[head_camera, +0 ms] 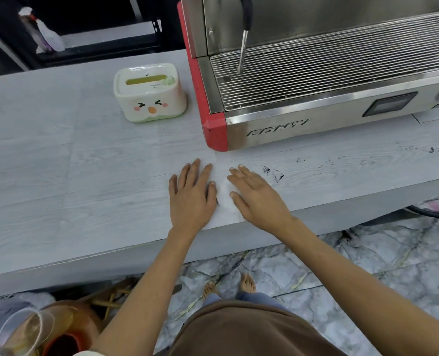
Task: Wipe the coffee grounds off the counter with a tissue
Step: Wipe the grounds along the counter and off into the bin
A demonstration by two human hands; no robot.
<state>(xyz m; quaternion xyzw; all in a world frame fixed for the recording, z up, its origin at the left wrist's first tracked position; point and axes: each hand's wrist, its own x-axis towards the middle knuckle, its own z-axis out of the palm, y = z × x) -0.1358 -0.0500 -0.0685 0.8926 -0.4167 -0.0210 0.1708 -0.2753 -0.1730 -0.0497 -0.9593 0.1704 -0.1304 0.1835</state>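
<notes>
A white tissue [225, 199] lies flat on the pale wood-grain counter [72, 176], near its front edge. My left hand [191, 196] presses on the tissue's left part with straight fingers. My right hand [256, 199] lies flat on its right part, fingers pointing up and left. Dark coffee grounds [272, 173] are smeared just right of my right hand. More specks [435, 149] trail rightward along the counter in front of the machine.
A steel and red espresso machine [316, 104] with a steam wand [242, 50] fills the back right. A white tissue box with a cartoon face [150, 92] stands to its left. Below the counter's left end are a plastic cup [23, 332] and a bin.
</notes>
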